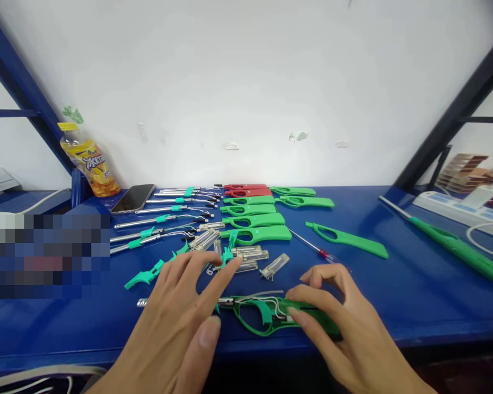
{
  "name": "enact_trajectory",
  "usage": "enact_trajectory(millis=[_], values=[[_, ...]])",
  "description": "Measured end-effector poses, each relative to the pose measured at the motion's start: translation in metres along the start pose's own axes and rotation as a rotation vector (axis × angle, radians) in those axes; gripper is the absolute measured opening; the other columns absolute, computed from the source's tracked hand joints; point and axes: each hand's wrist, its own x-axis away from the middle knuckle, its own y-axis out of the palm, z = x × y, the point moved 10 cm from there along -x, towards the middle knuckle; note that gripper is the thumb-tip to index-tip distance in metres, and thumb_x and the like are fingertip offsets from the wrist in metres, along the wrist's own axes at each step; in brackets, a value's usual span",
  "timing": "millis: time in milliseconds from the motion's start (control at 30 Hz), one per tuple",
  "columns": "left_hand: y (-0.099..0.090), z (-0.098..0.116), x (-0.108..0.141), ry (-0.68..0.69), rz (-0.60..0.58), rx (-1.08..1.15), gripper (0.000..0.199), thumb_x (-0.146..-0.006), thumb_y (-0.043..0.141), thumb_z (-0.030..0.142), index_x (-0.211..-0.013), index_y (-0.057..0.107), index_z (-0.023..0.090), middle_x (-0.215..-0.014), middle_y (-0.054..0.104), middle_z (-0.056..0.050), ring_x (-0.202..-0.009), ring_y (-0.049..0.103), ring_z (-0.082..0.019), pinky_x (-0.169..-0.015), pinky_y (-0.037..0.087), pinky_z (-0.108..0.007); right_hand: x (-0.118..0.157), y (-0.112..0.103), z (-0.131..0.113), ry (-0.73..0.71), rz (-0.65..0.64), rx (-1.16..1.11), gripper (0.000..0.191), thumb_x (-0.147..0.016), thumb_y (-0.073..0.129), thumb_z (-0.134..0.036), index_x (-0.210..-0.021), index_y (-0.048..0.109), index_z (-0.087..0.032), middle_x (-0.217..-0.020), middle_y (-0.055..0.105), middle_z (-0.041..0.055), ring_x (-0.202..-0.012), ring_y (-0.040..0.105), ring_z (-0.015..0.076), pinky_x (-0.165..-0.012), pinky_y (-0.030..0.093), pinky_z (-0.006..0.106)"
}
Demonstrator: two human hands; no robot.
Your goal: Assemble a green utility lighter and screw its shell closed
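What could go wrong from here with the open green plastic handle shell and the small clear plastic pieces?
The thin white wires loop loosely in the open green plastic handle shell, so they might snag or slip out of place. The left hand's grip is spread close to the small clear rectangular plastic pieces, which lie loose and could be knocked. The shell also lies near the front edge of the blue tabletop; a bump might push it off.

From where I stand: blue bench (427, 306). On it: bottle (91, 164), phone (133, 198), metal tubes (135, 222), red shells (250, 192), green shells (271, 234), clear tanks (276, 265), teal parts (145, 276), screwdriver (322, 253), lighter (447, 241). Near front edge: wired half-shell (277, 327).
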Motion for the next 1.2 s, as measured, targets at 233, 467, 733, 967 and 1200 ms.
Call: enact_trajectory(millis=[233, 467, 733, 967, 1200], values=[[0.007, 0.01, -0.014, 0.129, -0.017, 0.026, 0.025, -0.106, 0.055, 0.02, -0.129, 0.063, 0.027, -0.12, 0.069, -0.004, -0.112, 0.065, -0.024, -0.101, 0.054, -0.042, -0.002, 0.001, -0.007, -0.044, -0.034, 0.114, 0.026, -0.112, 0.054, -0.038, -0.137, 0.06, -0.032, -0.119, 0.062, 0.0071, -0.103, 0.071, 0.0216, -0.082, 0.064, 0.036], [0.03, 0.018, -0.015, 0.137, -0.094, 0.122, 0.019, -0.106, 0.055, 0.016, -0.12, 0.065, 0.024, -0.118, 0.065, -0.006, -0.106, 0.06, -0.025, -0.096, 0.054, -0.044, 0.0, 0.008, -0.012, -0.096, -0.087, 0.159, 0.023, -0.113, 0.054, -0.038, -0.133, 0.063, -0.031, -0.124, 0.066, 0.007, -0.111, 0.07, 0.0242, -0.089, 0.063, 0.04], [0.033, 0.019, -0.016, 0.151, -0.125, 0.12, 0.02, -0.107, 0.053, 0.013, -0.121, 0.063, 0.024, -0.119, 0.064, -0.007, -0.107, 0.06, -0.025, -0.099, 0.053, -0.047, 0.0, 0.008, -0.012, -0.092, -0.099, 0.127, 0.022, -0.112, 0.056, -0.035, -0.131, 0.063, -0.029, -0.123, 0.068, 0.0073, -0.109, 0.071, 0.0243, -0.09, 0.061, 0.039], [0.038, 0.018, -0.014, 0.137, -0.164, 0.143, 0.02, -0.107, 0.052, 0.013, -0.122, 0.061, 0.024, -0.121, 0.063, -0.006, -0.109, 0.059, -0.025, -0.1, 0.052, -0.047, 0.0, 0.01, -0.014, -0.104, -0.12, 0.09, 0.017, -0.112, 0.056, -0.032, -0.128, 0.062, -0.028, -0.119, 0.068, 0.0068, -0.106, 0.07, 0.0239, -0.089, 0.061, 0.04], [0.033, 0.018, -0.015, 0.135, -0.133, 0.114, 0.021, -0.107, 0.05, 0.012, -0.122, 0.06, 0.023, -0.12, 0.062, -0.007, -0.109, 0.059, -0.024, -0.097, 0.053, -0.044, -0.001, 0.009, -0.015, -0.107, -0.087, 0.115, 0.017, -0.112, 0.056, -0.034, -0.127, 0.062, -0.029, -0.121, 0.069, 0.0066, -0.107, 0.072, 0.0238, -0.088, 0.061, 0.041]])
